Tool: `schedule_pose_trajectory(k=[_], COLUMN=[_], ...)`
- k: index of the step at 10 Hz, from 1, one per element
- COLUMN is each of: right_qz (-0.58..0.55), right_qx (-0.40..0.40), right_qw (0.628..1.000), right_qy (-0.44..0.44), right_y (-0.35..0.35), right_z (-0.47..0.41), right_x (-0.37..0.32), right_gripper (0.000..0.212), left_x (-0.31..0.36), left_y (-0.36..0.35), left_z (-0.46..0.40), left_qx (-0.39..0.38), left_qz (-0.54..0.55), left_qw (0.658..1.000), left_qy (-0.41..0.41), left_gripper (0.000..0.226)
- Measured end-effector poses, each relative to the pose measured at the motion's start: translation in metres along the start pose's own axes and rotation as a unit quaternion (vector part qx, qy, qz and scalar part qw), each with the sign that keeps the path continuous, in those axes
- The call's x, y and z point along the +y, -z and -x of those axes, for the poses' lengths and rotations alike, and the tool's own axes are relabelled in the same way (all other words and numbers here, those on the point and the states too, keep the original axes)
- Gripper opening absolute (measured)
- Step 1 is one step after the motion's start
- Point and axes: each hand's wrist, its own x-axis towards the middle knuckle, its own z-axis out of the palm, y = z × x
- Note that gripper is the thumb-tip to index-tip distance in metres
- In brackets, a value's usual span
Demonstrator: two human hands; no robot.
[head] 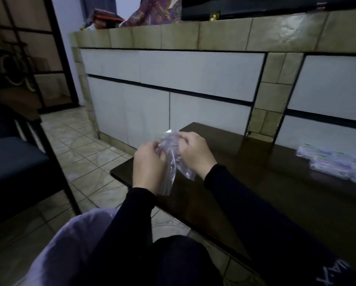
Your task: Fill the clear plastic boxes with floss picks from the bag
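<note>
Right away, much is hard to see, because the room is dim and a bit blurry. Both hands hold a thin, crinkly clear plastic bag (172, 159) up in the air, over the near-left corner of the dark brown wooden table (265, 182). The left hand (149, 167) has its fingers curled round the left side of the bag. The right hand (195, 152) pinches the top of the bag with bent fingers. The fingertips of both hands are hidden by the backs of the hands and the plastic. What is inside the bag cannot be made out; only a faint purple tint shows.

Far off at the right edge of the table sits a bunch of small clear plastic boxes with purple and green labels (338, 164). The picture cuts off that bunch on the right, so you cannot count them. They are well apart from the hands.

Between the hands and the boxes, the table top is bare and shiny. The bag hangs just past the table's left edge, over the pale tiled floor (80, 145). A white and tan tiled wall (173, 79) stands close behind the table. A dark blue seat (12, 153) stands at the left. Dark long sleeves (265, 213) cover both arms.
</note>
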Motion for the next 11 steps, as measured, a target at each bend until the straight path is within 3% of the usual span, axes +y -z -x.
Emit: schedule_pose_trajectory(k=[1,3,4,5,7,9,11], right_qz=[0.004,-0.054,-0.074,-0.104,-0.105,0.005,0.07], right_qx=[-0.07,-0.155,-0.185,-0.205,-0.232,-0.29,-0.347], right_qw=[0.998,0.985,0.976,0.966,0.952,0.944,0.922], right_qy=[0.0,-0.056,-0.085,-0.116,-0.167,-0.158,-0.156], right_y=[-0.042,-0.134,-0.181,-0.214,-0.266,-0.286,-0.305], right_z=[-0.005,0.005,0.022,0.042,0.072,0.078,0.086], right_x=[-0.025,-0.061,-0.061,-0.045,0.004,0.036,0.051], right_gripper=[0.049,0.057,0.06,0.058,0.039,0.037,0.048], left_x=[-0.043,-0.113,-0.151,-0.178,-0.229,-0.273,-0.294], left_y=[0.032,0.09,0.103,0.103,0.095,0.083,0.068], left_z=[-0.005,0.003,0.016,0.032,0.05,0.061,0.072], left_qx=[0.055,0.082,0.061,0.024,-0.096,-0.197,-0.212], left_qz=[-0.032,-0.079,-0.114,-0.14,-0.152,-0.182,-0.177], left_qw=[0.997,0.983,0.97,0.95,0.912,0.885,0.875], left_qy=[0.035,0.142,0.206,0.276,0.369,0.381,0.398], left_gripper=[0.015,0.014,0.011,0.026,0.04,0.034,0.033])
